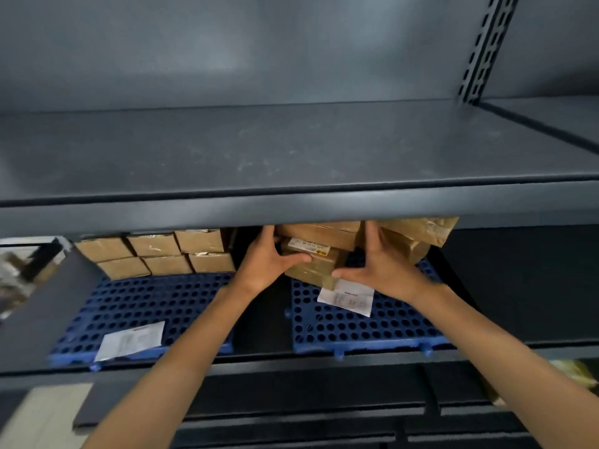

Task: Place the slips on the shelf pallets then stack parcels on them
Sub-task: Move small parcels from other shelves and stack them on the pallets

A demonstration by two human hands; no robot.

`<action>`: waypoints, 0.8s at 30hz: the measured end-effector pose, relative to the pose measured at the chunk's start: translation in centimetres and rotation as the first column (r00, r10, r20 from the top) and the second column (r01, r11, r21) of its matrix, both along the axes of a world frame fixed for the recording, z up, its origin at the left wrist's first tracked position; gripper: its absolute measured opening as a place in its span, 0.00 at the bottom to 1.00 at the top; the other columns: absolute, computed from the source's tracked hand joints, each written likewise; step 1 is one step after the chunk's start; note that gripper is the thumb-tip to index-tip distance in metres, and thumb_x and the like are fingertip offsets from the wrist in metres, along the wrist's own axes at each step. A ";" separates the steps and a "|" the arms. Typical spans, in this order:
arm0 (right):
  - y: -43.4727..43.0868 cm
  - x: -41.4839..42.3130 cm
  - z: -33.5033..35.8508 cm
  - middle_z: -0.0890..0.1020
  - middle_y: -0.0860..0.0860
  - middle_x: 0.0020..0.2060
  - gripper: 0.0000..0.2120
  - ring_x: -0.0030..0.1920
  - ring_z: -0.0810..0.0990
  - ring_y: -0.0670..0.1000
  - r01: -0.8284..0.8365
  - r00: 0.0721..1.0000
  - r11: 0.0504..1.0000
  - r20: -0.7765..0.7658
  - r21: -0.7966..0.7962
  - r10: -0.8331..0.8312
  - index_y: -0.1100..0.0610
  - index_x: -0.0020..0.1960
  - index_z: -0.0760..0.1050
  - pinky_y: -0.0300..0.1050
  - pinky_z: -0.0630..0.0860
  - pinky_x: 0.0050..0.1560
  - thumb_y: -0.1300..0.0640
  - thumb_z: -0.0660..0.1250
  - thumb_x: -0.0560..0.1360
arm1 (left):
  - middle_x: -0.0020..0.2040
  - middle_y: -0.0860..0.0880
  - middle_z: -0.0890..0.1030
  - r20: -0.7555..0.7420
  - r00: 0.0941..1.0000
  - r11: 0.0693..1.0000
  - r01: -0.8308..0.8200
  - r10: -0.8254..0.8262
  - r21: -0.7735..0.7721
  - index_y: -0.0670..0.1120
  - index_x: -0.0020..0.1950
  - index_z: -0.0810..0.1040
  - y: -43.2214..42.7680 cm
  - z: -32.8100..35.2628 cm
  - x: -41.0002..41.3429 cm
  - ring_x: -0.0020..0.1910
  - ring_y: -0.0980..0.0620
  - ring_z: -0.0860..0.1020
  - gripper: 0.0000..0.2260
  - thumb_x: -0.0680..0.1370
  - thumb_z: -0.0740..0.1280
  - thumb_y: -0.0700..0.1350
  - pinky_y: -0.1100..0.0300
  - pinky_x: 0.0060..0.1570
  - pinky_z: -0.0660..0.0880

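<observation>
Two blue perforated pallets lie on the lower shelf: the left pallet (136, 309) and the right pallet (382, 328). A white slip (131, 340) rests on the left pallet's front; another slip (346, 297) lies on the right pallet, partly under a brown parcel (316, 265). My left hand (267, 262) presses that parcel stack's left side and my right hand (382, 264) presses its right side, both gripping it. More taped brown parcels (418, 236) sit behind to the right. Several brown parcels (162, 254) stand in two rows at the left pallet's back.
A bare dark grey metal shelf (291, 150) spans the view just above my hands, its front lip (291, 210) hiding the parcels' tops. A slotted upright (486, 50) stands at the back right. Something yellow (577, 372) shows low at the right edge.
</observation>
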State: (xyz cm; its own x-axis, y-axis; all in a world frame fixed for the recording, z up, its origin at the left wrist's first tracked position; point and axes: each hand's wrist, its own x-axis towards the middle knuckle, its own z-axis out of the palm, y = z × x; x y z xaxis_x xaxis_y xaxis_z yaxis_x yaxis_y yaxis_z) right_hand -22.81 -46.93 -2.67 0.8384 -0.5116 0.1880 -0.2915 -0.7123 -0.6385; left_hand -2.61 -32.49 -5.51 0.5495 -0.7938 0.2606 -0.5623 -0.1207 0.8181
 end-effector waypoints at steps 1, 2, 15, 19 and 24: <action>-0.3 0.1 -0.1 0.50 0.51 0.79 0.60 0.73 0.62 0.57 -0.006 1.000 1.000 -0.012 -0.015 0.006 0.36 0.72 0.28 0.50 0.63 0.67 0.37 0.76 0.64 | 0.65 0.62 0.67 -0.016 1.000 1.000 -0.023 0.023 -0.013 0.62 0.74 0.54 -0.1 0.0 -0.4 0.63 0.60 0.70 0.47 0.62 0.79 0.61 0.61 0.61 0.70; -0.5 0.2 -0.2 0.50 0.50 0.78 0.59 0.73 0.62 0.57 -0.010 1.000 0.999 -0.014 -0.037 0.009 0.36 0.72 0.29 0.51 0.62 0.68 0.38 0.76 0.65 | 0.66 0.61 0.67 -0.022 0.998 0.998 -0.051 0.050 -0.029 0.62 0.75 0.53 -0.2 0.0 -1.0 0.63 0.60 0.70 0.48 0.62 0.79 0.60 0.60 0.62 0.70; -2.7 1.1 0.3 0.63 0.52 0.75 0.46 0.69 0.70 0.56 -0.101 0.989 0.994 0.105 -0.033 0.104 0.41 0.75 0.43 0.57 0.71 0.67 0.47 0.73 0.71 | 0.72 0.50 0.70 -0.110 0.938 0.915 -0.346 0.329 -0.207 0.54 0.77 0.54 -0.7 0.8 -6.6 0.70 0.53 0.70 0.42 0.71 0.75 0.56 0.49 0.69 0.71; -2.5 -0.1 0.4 0.62 0.49 0.75 0.43 0.71 0.67 0.54 -0.147 0.971 0.989 0.198 0.037 0.137 0.35 0.74 0.42 0.60 0.69 0.68 0.37 0.68 0.70 | 0.70 0.51 0.72 -0.203 0.931 0.885 -0.354 0.303 -0.302 0.50 0.75 0.58 -0.3 1.9 -7.3 0.69 0.58 0.70 0.37 0.73 0.74 0.55 0.58 0.67 0.70; -1.4 -1.7 0.4 0.60 0.48 0.76 0.40 0.73 0.63 0.48 -0.214 0.954 0.975 0.228 0.054 0.197 0.32 0.73 0.43 0.56 0.66 0.71 0.32 0.65 0.70 | 0.65 0.63 0.72 -0.383 0.899 0.870 -0.352 0.212 -0.345 0.55 0.72 0.61 1.2 2.1 -7.5 0.63 0.68 0.72 0.30 0.76 0.65 0.64 0.62 0.65 0.70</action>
